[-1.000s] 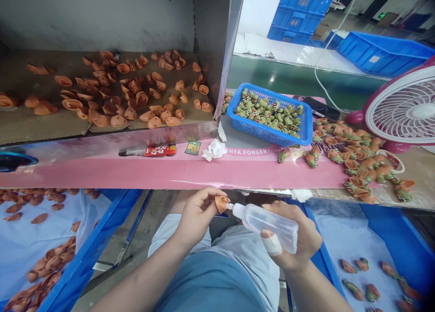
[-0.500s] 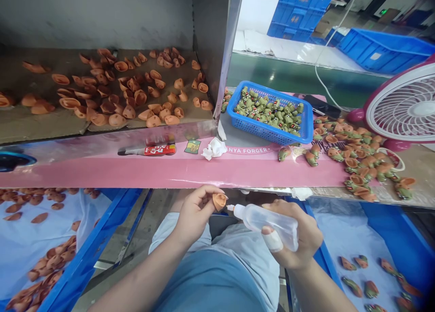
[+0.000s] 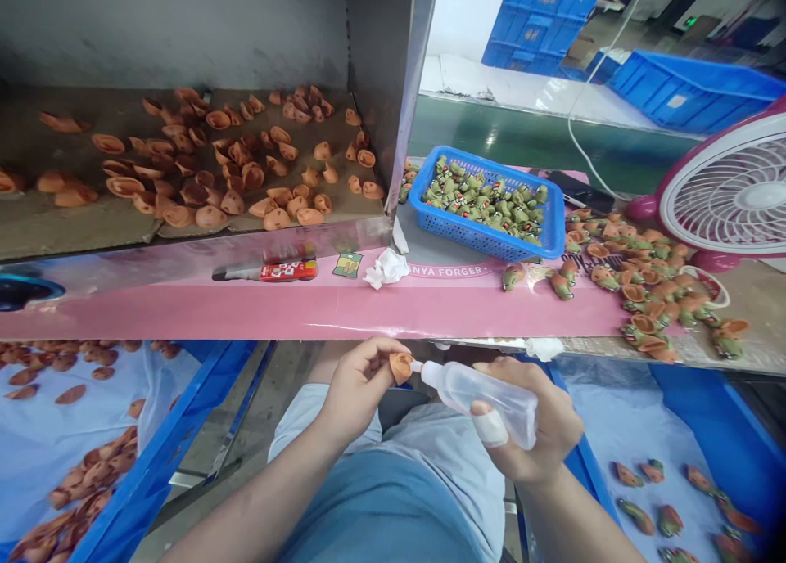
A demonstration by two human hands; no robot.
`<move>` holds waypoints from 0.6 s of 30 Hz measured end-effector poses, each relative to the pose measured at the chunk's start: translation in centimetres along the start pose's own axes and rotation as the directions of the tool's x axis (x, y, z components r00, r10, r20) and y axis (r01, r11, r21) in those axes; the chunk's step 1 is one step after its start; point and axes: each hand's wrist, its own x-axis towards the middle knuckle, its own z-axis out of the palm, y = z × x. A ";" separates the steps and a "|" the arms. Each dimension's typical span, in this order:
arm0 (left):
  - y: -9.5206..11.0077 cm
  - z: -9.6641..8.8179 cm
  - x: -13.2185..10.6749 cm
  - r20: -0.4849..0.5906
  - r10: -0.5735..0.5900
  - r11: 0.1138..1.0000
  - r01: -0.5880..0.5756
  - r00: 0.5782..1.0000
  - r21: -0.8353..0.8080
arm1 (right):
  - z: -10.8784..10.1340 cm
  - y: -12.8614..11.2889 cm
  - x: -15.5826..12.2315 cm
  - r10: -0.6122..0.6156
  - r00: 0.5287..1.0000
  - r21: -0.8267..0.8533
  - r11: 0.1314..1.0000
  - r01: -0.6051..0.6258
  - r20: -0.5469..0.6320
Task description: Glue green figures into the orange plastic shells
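Observation:
My left hand (image 3: 357,389) pinches a small hollow orange rubbery piece (image 3: 401,367) between thumb and fingers, with its opening turned toward the bottle. My right hand (image 3: 540,416) grips a clear plastic squeeze bottle (image 3: 494,399), lying almost level, with a white bandage on the thumb. The bottle's narrow white nozzle (image 3: 415,367) touches the orange piece at its rim. Part of the piece is hidden by my left fingers.
Loose orange shells lie on a shelf (image 3: 74,219) ahead. A pink board (image 3: 307,317) carries a red tube, tissue and a blue basket (image 3: 485,207) of green figures. A fan (image 3: 730,191) stands right. Blue-edged trays flank my lap.
The bottle's nozzle has come back against the orange piece after standing slightly off it half a second ago. The piece has turned a little in my left fingers.

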 end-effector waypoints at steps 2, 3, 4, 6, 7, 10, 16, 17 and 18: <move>0.0 0.0 0.0 -0.003 -0.001 1.000 0.001 1.000 -0.001 | 0.1 -0.1 0.0 0.011 1.000 -0.008 1.000 -0.011 0.000; 0.0 0.0 0.0 -0.003 -0.004 1.000 0.004 1.000 -0.003 | 0.2 -0.2 0.1 0.012 1.000 -0.012 1.000 -0.012 0.005; -0.1 0.0 0.0 0.000 -0.009 1.000 0.009 1.000 -0.006 | 0.2 -0.3 0.2 0.010 1.000 -0.011 1.000 -0.010 0.010; -0.1 0.0 0.0 0.007 -0.020 1.000 0.020 1.000 -0.017 | 0.3 -0.5 0.3 -0.005 1.000 -0.012 1.000 0.006 0.015; -0.1 0.0 0.0 0.006 -0.026 0.999 0.026 1.000 -0.022 | 0.4 -0.6 0.4 -0.014 1.000 -0.019 1.000 0.015 0.014; 0.1 -0.1 0.2 -0.011 -0.033 0.999 0.033 0.999 -0.044 | 0.3 -0.3 0.2 -0.004 1.000 -0.025 1.000 0.004 -0.013; 0.9 -0.8 1.0 -0.117 -0.128 0.977 0.105 0.985 -0.186 | 0.1 4.1 -0.5 0.422 0.902 0.298 0.876 -0.379 -0.090; 0.9 -1.1 1.1 -0.146 -0.150 0.968 0.115 0.978 -0.222 | 0.4 5.1 -0.3 0.482 0.875 0.332 0.833 -0.442 -0.042; 0.8 -1.3 1.3 -0.166 -0.168 0.960 0.124 0.972 -0.250 | 0.7 6.0 0.1 0.519 0.855 0.344 0.801 -0.490 0.008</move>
